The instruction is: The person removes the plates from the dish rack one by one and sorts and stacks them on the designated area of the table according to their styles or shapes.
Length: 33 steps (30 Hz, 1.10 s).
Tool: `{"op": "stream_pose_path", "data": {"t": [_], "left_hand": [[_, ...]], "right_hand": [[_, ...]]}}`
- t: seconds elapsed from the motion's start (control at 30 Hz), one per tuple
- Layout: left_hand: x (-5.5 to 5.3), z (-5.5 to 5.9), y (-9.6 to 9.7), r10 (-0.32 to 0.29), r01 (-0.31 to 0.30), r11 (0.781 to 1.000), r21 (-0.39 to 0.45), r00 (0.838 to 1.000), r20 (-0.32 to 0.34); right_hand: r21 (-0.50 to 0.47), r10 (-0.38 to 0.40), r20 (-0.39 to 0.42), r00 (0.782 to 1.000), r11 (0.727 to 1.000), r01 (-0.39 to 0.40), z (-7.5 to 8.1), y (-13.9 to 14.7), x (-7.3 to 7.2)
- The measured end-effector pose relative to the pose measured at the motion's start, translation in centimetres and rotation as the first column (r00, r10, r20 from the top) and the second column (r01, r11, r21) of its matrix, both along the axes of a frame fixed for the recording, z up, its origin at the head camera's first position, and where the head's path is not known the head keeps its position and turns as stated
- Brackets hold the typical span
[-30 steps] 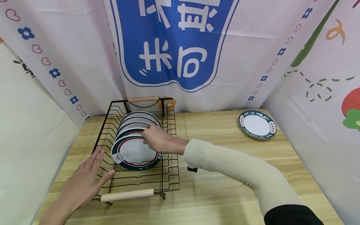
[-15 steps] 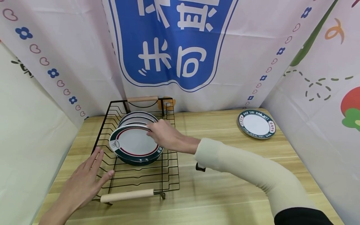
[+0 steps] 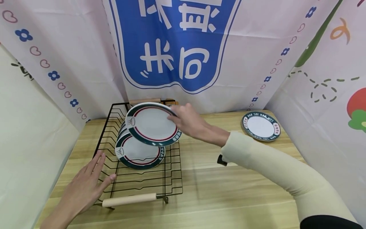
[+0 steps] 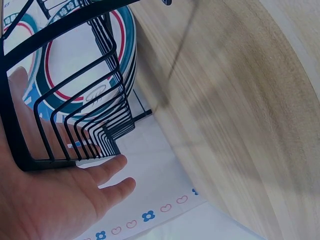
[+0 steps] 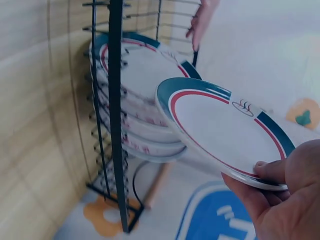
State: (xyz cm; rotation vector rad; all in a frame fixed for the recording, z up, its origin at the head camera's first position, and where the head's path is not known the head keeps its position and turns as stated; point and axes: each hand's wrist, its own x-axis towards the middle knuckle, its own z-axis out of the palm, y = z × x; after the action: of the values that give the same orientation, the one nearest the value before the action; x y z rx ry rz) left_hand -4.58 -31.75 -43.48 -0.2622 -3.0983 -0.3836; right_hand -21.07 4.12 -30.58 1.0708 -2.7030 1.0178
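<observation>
I have the right hand (image 3: 190, 122) pinching a plate (image 3: 154, 125) by its rim, tilted above the rack (image 3: 129, 199); the left hand (image 3: 83, 187) lies straight-fingered at the rack's left side. I judge this plate clear of its slot, several others left. The far-right plate (image 3: 260, 127), on the table (image 3: 214, 190), reads "HAO SHI HAO WEI"; the banner's (image 3: 171, 79) characters I can't read.

lt-wood tbl (image 3: 223, 194) | L: blk wire rack (image 3: 129, 199) | far R: grn-rim plate(s) (image 3: 261, 126)
</observation>
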Motion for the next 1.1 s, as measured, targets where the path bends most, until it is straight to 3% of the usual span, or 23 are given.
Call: {"op": "stream_pose_path", "data": {"t": [0.3, 0.53, 0.77, 1.1], "left_hand": [[0.0, -0.2, 0.0, -0.009, 0.009, 1.000, 0.009, 1.000, -0.025], [-0.1, -0.2, -0.1, -0.006, 0.006, 1.000, 0.014, 1.000, -0.015], [0.0, -0.2, -0.3, 0.001, -0.002, 1.000, 0.006, 1.000, 0.026], [0.0, -0.3, -0.2, -0.005, 0.005, 1.000, 0.006, 1.000, -0.013]], "right_hand": [[-0.051, -0.191, 0.029, 0.981, 0.980, 0.192, 1.8, 5.6, -1.6], [-0.056, -0.334, 0.134, 0.933, 0.938, 0.343, 1.3, 10.1, -3.4], [-0.004, -0.440, 0.316, 0.841, 0.886, 0.464, -1.8, 13.7, -5.7], [0.046, -0.507, 0.507, 0.697, 0.823, 0.566, -7.6, 16.8, -7.6]]}}
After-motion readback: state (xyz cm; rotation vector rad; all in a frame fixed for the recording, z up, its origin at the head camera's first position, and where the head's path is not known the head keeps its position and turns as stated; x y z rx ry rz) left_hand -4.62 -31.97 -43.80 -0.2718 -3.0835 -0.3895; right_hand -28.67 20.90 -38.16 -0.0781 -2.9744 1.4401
